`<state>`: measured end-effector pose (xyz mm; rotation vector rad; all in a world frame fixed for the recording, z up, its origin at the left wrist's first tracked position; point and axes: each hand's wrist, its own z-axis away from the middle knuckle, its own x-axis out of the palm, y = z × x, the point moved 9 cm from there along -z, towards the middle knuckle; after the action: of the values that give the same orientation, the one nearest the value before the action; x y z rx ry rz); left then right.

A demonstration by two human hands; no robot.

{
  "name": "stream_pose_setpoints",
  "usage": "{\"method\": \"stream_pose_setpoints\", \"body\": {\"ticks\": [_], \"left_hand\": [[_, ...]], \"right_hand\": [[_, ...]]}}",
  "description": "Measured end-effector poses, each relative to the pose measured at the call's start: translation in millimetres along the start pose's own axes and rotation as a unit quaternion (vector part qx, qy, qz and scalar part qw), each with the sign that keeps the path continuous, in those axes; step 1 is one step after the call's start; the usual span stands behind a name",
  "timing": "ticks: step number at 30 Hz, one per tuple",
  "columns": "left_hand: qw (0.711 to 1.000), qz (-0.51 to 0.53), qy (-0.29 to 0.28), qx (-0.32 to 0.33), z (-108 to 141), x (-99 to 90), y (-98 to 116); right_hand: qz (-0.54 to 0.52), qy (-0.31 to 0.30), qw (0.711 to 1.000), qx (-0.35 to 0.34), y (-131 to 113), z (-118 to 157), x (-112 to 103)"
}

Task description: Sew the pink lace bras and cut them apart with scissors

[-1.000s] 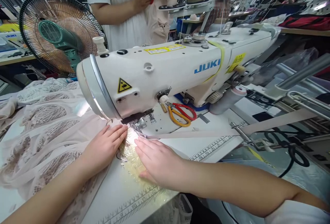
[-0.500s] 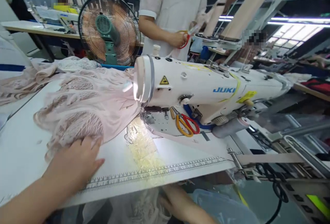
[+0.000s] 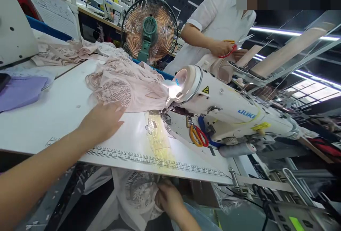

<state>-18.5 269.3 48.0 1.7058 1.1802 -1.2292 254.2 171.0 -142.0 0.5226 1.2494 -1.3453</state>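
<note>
My left hand [image 3: 105,122] lies over the near edge of a pale pink lace garment [image 3: 138,89], thumb apart and fingers flat. That garment is spread on the white sewing table [image 3: 66,114], and its right end reaches the needle area of the sewing machine [image 3: 221,98]. Below the table edge, my right hand [image 3: 169,197] is closed on another pale lace garment [image 3: 141,192], which hangs over my lap. Its fingertips are partly hidden by the cloth.
Scissors [image 3: 197,135] with orange and red handles lie at the machine bed. A ruler strip [image 3: 138,158] runs along the front edge. Purple fabric [image 3: 22,91] is at left. A fan [image 3: 149,28] and a person holding scissors [image 3: 229,48] are behind.
The view has swung left and tilted. My left hand stays at the garment's near edge. The right hand and the lace garment beneath the table now show more fully.
</note>
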Motion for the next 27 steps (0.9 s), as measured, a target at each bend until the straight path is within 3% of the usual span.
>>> {"method": "stream_pose_setpoints", "body": {"ticks": [2,4,6,9,13,15,17,19,23,25,27], "left_hand": [[0.994,0.088,0.062,0.030,32,-20.2,24],[0.975,0.207,0.031,0.079,66,-16.5,53],[0.947,0.290,-0.073,0.121,95,10.9,82],[0.923,0.322,-0.188,0.094,124,69.1,100],[0.921,0.328,-0.208,0.020,134,127.5,99],[0.912,0.354,-0.206,-0.018,131,140.8,97],[0.881,0.426,-0.203,-0.031,125,140.8,100],[0.792,0.567,-0.227,-0.016,121,131.9,113],[0.559,0.765,-0.319,0.020,124,92.9,144],[0.475,0.821,-0.316,0.014,121,66.5,150],[0.396,0.877,-0.274,0.003,113,39.6,148]], "right_hand": [[-0.026,0.013,0.999,-0.018,-10,1,-11],[-0.057,0.016,0.998,-0.038,-22,5,-20],[-0.114,0.019,0.991,-0.075,-37,13,-32],[-0.215,0.028,0.965,-0.147,-61,31,-54],[-0.270,-0.010,0.939,-0.212,-91,59,-82],[-0.287,-0.043,0.926,-0.241,-106,73,-91],[-0.329,-0.061,0.900,-0.280,-117,86,-100],[-0.399,-0.060,0.861,-0.310,-121,95,-109],[-0.554,0.028,0.785,-0.274,-94,88,-129],[-0.590,0.093,0.771,-0.221,-75,75,-135],[-0.584,0.095,0.785,-0.184,-68,59,-132]]}}
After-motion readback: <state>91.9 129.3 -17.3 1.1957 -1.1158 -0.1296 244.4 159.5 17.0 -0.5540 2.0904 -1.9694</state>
